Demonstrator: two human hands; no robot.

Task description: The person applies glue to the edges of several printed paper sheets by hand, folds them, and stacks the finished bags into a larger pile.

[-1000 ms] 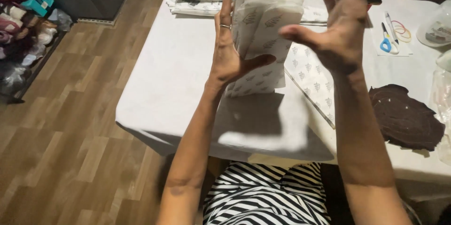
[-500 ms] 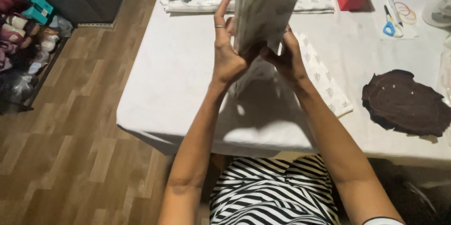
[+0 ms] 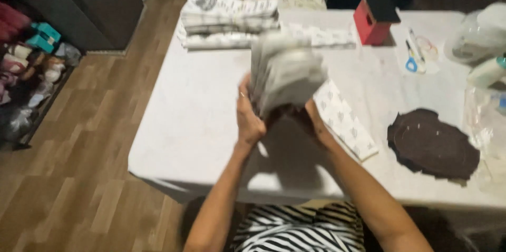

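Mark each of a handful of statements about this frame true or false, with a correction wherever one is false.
1. Both hands hold a pale folded cloth up above the table. True.
2. The red box stands on the wooden floor. False: it stands on the table.
3. A dark brown round piece lies on the table on the right-hand side. True.
4. The blue-handled scissors are in the left hand. False: they lie on the table near the red box.
5. A stack of folded cloths sits at the table's far side. True.

Pale patterned cloth [image 3: 284, 75], bunched, blurred, held upright above the table
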